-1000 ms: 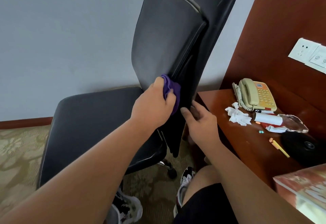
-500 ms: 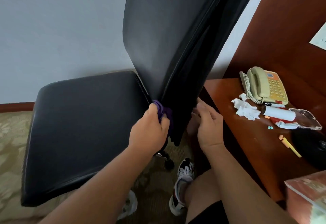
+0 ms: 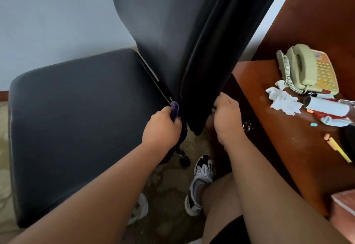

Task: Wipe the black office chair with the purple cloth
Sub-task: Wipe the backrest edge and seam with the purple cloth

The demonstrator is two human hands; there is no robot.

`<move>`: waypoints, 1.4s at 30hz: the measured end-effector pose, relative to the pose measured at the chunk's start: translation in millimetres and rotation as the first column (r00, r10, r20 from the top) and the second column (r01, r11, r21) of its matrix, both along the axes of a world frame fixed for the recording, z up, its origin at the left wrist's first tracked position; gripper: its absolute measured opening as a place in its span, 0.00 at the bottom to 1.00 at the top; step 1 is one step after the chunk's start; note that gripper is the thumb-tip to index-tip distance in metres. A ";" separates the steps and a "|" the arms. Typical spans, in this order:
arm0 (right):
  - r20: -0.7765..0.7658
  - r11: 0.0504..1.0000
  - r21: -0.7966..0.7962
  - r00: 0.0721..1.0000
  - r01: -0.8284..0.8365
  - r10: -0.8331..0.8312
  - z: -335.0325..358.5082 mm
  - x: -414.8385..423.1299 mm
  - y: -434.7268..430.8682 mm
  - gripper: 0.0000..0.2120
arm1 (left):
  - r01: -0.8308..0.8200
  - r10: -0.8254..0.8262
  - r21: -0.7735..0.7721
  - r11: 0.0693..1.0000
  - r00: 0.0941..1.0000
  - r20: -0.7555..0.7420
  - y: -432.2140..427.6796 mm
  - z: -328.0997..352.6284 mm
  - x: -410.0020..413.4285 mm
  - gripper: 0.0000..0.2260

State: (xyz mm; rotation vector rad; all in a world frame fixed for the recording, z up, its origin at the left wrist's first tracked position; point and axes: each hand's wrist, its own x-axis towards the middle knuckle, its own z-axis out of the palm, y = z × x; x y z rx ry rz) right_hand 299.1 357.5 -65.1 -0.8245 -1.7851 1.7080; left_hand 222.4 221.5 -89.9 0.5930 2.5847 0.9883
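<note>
The black office chair (image 3: 80, 120) fills the left and centre, its tall backrest rising out of the top of the view. My left hand (image 3: 162, 126) grips the purple cloth (image 3: 175, 109) and presses it against the bottom side edge of the backrest, where it meets the seat. A dark tail of the cloth hangs below my fist. My right hand (image 3: 226, 117) holds the lower rear edge of the backrest, its fingers curled round it and partly hidden behind the chair.
A wooden desk (image 3: 288, 147) stands at the right with a beige telephone (image 3: 307, 69), crumpled white tissue (image 3: 282, 99), a white tube (image 3: 326, 107) and a yellow pen (image 3: 340, 149). My sneakers (image 3: 201, 178) stand on patterned carpet below the chair. A grey wall lies behind.
My left hand slid the cloth down the backrest's side edge from mid-height to the seat junction. My right hand followed lower on the rear edge. The view came closer to the chair.
</note>
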 end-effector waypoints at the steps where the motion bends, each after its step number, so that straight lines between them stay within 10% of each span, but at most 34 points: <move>1: -0.007 1.000 -0.019 1.000 0.007 -0.007 -2.3 -2.0 1.4 0.25 | -0.003 0.003 0.004 1.000 1.000 0.015 3.3 -2.8 1.3 0.12; 13: -0.005 0.995 -0.066 0.997 -0.076 0.076 -12.5 -1.0 2.6 0.23 | 0.105 -0.105 -0.232 0.967 0.994 0.012 54.3 -35.9 9.5 0.10; 22: -0.052 0.995 -0.086 0.997 -0.058 0.054 -14.6 -0.6 -3.0 0.18 | -0.216 0.125 0.444 0.870 0.967 0.224 35.1 -13.7 36.1 0.09; 31: 0.015 0.994 -0.088 0.998 -0.065 0.067 -20.5 1.9 -8.2 0.22 | 0.049 -0.032 -0.114 0.992 0.989 0.145 51.5 -39.3 18.1 0.16; 38: 0.018 0.995 -0.070 0.997 -0.069 0.070 -13.4 5.8 -9.6 0.20 | -0.071 0.054 0.315 0.946 0.997 0.063 37.2 -20.0 63.1 0.11; 42: 0.005 0.995 -0.088 0.999 -0.053 0.054 -13.0 5.7 -12.5 0.20 | 0.061 -0.057 0.106 0.992 0.998 -0.041 43.6 -37.9 63.5 0.18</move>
